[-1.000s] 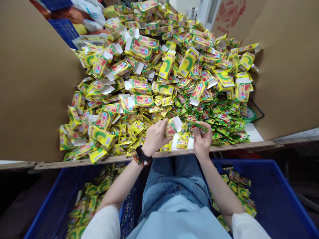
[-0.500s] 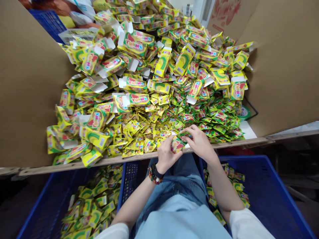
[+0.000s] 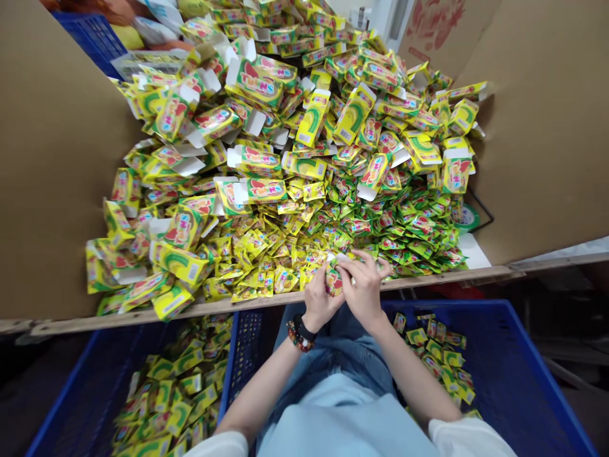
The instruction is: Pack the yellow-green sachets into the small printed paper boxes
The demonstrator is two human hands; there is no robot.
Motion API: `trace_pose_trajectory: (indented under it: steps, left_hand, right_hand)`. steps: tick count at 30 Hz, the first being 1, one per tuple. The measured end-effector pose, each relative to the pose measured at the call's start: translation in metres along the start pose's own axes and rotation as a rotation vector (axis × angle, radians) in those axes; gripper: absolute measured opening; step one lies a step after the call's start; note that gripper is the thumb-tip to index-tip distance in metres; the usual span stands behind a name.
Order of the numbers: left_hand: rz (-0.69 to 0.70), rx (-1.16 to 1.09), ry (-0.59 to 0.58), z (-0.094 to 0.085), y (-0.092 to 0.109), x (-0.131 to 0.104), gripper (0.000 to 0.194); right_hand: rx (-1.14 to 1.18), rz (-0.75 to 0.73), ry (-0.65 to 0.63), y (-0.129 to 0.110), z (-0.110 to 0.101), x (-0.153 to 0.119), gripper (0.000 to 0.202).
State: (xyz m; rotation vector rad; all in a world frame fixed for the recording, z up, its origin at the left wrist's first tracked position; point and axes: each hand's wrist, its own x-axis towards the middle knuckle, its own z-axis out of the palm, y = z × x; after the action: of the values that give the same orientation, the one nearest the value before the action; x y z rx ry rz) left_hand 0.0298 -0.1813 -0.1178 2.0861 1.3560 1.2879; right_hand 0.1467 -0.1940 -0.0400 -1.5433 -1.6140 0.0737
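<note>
My left hand (image 3: 318, 303) is closed around a small green and yellow candy box (image 3: 334, 284), held upright just above the table's front edge. A white flap shows at the top end of this box. My right hand (image 3: 363, 293) has its thumb and index finger pressed against that top end, while its other fingers stretch away to the right. Behind my hands lie yellow candy packets (image 3: 252, 244) and, to the right, green candy packets (image 3: 419, 225). Part of the held box is hidden by my fingers.
Many candy boxes (image 3: 261, 158), several with open flaps, are heaped at the back and left. Cardboard walls (image 3: 547, 127) flank the table. Below its wooden edge (image 3: 428, 277), a left blue crate (image 3: 71, 400) and a right blue crate (image 3: 514, 368) contain more boxes.
My right hand has moved left and closer to my left hand, its fingers now at the box's top. The held box has turned more upright, and its white flap shows.
</note>
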Motion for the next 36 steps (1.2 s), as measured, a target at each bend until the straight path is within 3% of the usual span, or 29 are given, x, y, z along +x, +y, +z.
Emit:
trace_pose_trajectory:
  steps: [5,7,10,12,14,16,18,22,25,31,36]
  left_hand:
    - [0.012,-0.047,-0.037,-0.001,0.002,0.0,0.059]
    - [0.016,-0.052,-0.017,0.0,0.001,0.0,0.063]
    - [0.131,-0.067,0.042,0.003,0.0,0.0,0.063]
    - [0.23,-0.073,0.055,0.005,-0.001,0.0,0.06]
    - [0.252,-0.065,0.043,0.006,-0.002,0.0,0.063]
    - [0.19,-0.037,0.01,0.005,-0.001,0.0,0.068]
    - [0.13,0.006,-0.035,0.004,-0.001,0.0,0.067]
    - [0.102,0.065,-0.055,0.004,0.001,0.001,0.061]
    - [0.066,0.049,-0.038,0.004,0.001,0.001,0.065]
    - [0.033,-0.021,-0.034,0.006,-0.007,-0.005,0.056]
    - [0.057,-0.012,-0.045,0.008,-0.005,-0.008,0.051]
  right_hand:
    - [0.229,0.004,-0.309,0.003,-0.012,0.001,0.028]
    - [0.355,0.042,-0.24,0.006,-0.013,0.0,0.025]
    - [0.583,0.277,-0.103,0.01,-0.004,-0.003,0.046]
    - [0.794,0.449,-0.222,0.012,0.006,-0.008,0.053]
    - [0.939,0.501,-0.355,0.013,0.013,-0.014,0.047]
    - [0.919,0.418,-0.381,0.013,0.016,-0.02,0.042]
    - [0.802,0.318,-0.32,0.013,0.015,-0.024,0.038]
    - [0.664,0.326,-0.24,0.013,0.015,-0.021,0.037]
    - [0.63,0.275,-0.276,0.014,0.015,-0.016,0.038]
    - [0.379,-0.054,-0.432,0.021,0.007,-0.018,0.047]
    - [0.192,-0.144,-0.457,0.015,0.011,-0.02,0.048]
